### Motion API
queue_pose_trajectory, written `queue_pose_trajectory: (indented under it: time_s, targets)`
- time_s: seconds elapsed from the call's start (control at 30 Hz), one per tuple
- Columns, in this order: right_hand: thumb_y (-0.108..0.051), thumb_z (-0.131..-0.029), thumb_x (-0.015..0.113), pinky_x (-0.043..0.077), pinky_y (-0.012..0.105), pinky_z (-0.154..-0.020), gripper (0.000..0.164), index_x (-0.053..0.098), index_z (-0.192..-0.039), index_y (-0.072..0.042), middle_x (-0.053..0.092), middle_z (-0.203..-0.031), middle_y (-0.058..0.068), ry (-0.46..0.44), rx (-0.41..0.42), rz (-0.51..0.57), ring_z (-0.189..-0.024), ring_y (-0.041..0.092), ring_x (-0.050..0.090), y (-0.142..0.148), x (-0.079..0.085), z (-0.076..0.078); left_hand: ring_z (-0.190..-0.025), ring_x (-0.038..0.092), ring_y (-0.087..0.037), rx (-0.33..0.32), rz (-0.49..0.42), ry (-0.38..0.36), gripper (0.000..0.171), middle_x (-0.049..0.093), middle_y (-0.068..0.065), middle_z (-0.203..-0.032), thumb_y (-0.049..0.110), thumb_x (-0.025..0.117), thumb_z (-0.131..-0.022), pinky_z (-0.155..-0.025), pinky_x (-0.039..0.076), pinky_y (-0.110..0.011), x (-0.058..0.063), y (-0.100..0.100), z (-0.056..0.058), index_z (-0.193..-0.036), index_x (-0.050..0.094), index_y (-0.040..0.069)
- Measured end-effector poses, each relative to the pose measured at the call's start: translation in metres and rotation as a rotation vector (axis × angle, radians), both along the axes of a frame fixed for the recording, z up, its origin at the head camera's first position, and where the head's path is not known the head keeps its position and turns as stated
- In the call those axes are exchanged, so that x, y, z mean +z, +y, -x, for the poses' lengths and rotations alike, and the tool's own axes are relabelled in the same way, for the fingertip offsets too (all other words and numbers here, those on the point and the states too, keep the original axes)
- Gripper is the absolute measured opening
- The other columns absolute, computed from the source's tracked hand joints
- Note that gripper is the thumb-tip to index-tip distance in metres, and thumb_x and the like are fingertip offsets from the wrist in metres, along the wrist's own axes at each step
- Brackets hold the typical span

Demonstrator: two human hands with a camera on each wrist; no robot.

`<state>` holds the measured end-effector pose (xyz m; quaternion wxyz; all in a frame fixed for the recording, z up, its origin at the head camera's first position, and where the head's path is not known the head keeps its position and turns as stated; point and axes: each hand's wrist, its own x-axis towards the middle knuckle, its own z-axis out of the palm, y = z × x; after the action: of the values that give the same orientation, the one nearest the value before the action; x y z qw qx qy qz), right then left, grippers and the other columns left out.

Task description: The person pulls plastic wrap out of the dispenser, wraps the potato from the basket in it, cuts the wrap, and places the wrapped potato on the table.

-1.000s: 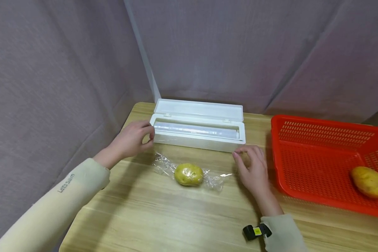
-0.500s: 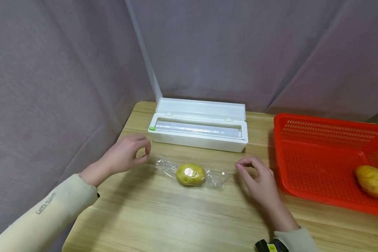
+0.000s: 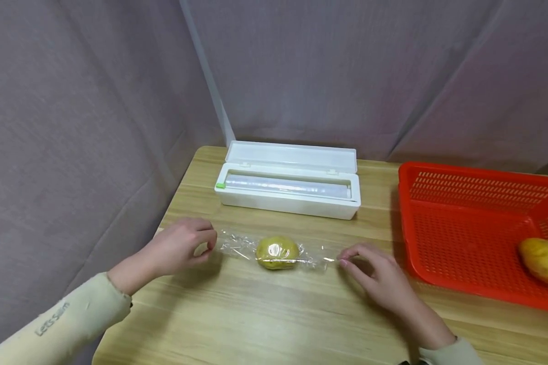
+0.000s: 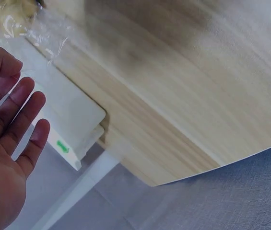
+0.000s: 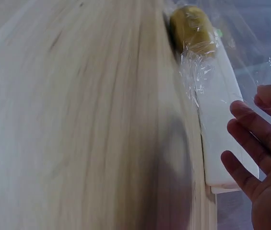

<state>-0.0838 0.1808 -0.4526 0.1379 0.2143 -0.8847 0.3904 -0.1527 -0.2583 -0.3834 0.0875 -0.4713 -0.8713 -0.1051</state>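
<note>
Gray-purple curtains [image 3: 329, 76] stand behind and left of a wood-grain surface [image 3: 265, 319]. At right sits a red basket [image 3: 466, 228]; at the back, a white box [image 3: 287, 205], lid open, with a roll [image 3: 287, 186] inside. Pale sleeves cover both forearms, and the left sleeve [image 3: 87, 306] carries dark lettering [image 3: 52, 319] that seems to read "Let's Slim". The left grip [image 3: 180, 246] has thumb and index finger together, pinching clear film [image 3: 239, 247]; the right grip [image 3: 383, 279] pinches its other end likewise, remaining fingers spread. Between them, in front of the box, a potato [image 3: 277, 253] lies with film across it, crumpled on both sides. Another potato [image 3: 544, 261] rests in the basket. On the box's left end is a green tab [image 3: 220, 186], arrow-like in the left wrist view.
</note>
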Motion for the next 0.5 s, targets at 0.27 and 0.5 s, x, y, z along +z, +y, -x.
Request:
queue_pose_trajectory:
  time_s: [0.27,0.5]
  targets:
    - [-0.007,-0.09,0.085,0.06,0.042,-0.093,0.022,0.075,-0.1,-0.024,0.075,-0.109,-0.013,-0.011,0.072,-0.162,-0.107,0.014,0.071,0.008,-0.004,0.0,-0.075,0.057,-0.014,-0.071,0.077,0.132,0.031,0.059,0.006,-0.081,0.003,0.087,-0.073,-0.07,0.053,-0.035,-0.016,0.003,-0.014,-0.079,0.06,0.017]
    - [-0.014,-0.091,0.084,0.057,0.057,-0.099,0.018,0.076,-0.102,-0.026,0.076,-0.125,0.004,-0.026,0.105,-0.275,-0.117,0.028,0.071,0.01,-0.006,0.002,-0.081,0.064,-0.017,-0.103,0.218,0.32,0.024,0.067,0.001,-0.089,0.007,0.088,-0.08,-0.071,0.055,-0.034,-0.027,0.005,-0.02,-0.091,0.067,0.013]
